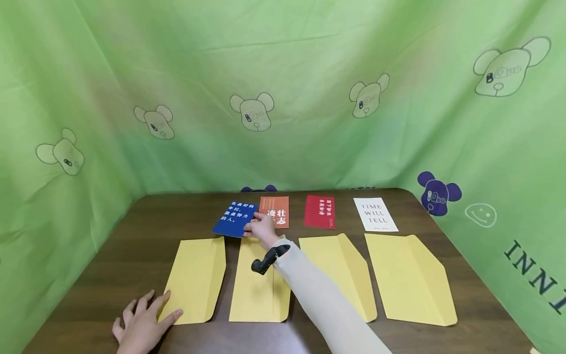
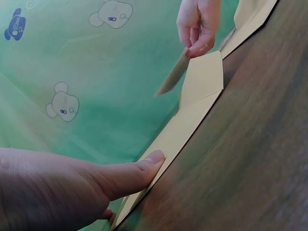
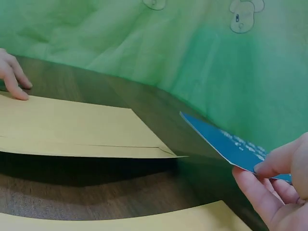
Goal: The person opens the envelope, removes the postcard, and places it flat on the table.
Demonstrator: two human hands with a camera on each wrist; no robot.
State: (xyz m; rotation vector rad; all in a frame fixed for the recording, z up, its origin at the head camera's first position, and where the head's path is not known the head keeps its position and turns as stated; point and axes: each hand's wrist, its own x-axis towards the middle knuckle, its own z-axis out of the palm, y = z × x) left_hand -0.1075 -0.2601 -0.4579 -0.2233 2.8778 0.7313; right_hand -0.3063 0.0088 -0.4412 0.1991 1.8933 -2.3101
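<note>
My right hand (image 1: 262, 229) pinches the right edge of a blue card (image 1: 234, 219) with white writing, thumb above and fingers beneath. In the right wrist view the blue card (image 3: 226, 144) is tilted and held up off the table. It overlaps part of an orange card (image 1: 279, 209) in the head view. My left hand (image 1: 143, 322) rests at the near left corner of the leftmost yellow envelope (image 1: 194, 280), fingers spread. The left wrist view shows the thumb (image 2: 139, 175) lying on that envelope's surface. The envelope's flap (image 2: 204, 72) is on its right side.
Three more yellow envelopes, the second (image 1: 252, 290), third (image 1: 340, 275) and fourth (image 1: 411, 280), lie in a row, flaps to the right. Behind them lie a red card (image 1: 320, 212) and a white card (image 1: 375, 214). Green printed cloth (image 1: 300, 49) surrounds the brown table (image 1: 119, 265).
</note>
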